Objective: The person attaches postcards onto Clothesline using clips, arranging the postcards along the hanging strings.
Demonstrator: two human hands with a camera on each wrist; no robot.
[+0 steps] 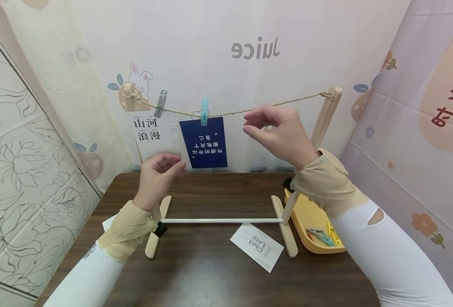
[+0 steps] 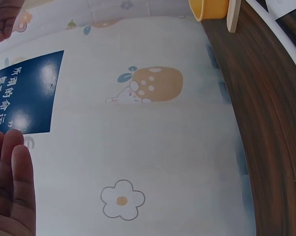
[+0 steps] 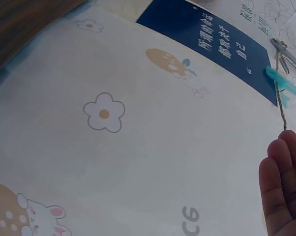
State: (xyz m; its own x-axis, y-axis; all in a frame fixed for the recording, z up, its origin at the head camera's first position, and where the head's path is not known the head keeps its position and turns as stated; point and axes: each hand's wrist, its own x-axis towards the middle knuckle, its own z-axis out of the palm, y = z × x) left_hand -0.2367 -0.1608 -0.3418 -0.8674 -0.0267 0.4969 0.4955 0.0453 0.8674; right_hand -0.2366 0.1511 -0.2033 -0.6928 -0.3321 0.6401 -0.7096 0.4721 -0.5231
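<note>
A dark blue card [image 1: 203, 147] with white lettering hangs from a twine line [image 1: 304, 99], held by a teal clothespin [image 1: 204, 111]. Left of it, a grey clothespin [image 1: 160, 103] holds a white card [image 1: 146, 145] with black lettering on the same line. My left hand [image 1: 158, 175] hovers below and in front of these cards, fingers loosely bent and holding nothing. To the right of the blue card, my right hand [image 1: 277, 131] is raised beside the twine, its fingers relaxed with nothing visible in them. Whether its fingertips touch the twine I cannot tell.
A wooden stand with posts [image 1: 326, 113] and a white crossbar [image 1: 220, 221] carries the line. On the brown table [image 1: 195, 268] lies a white "Good Luck" card [image 1: 258, 247]. At the right, a yellow basket [image 1: 301, 217] contains several clothespins [image 1: 322, 236].
</note>
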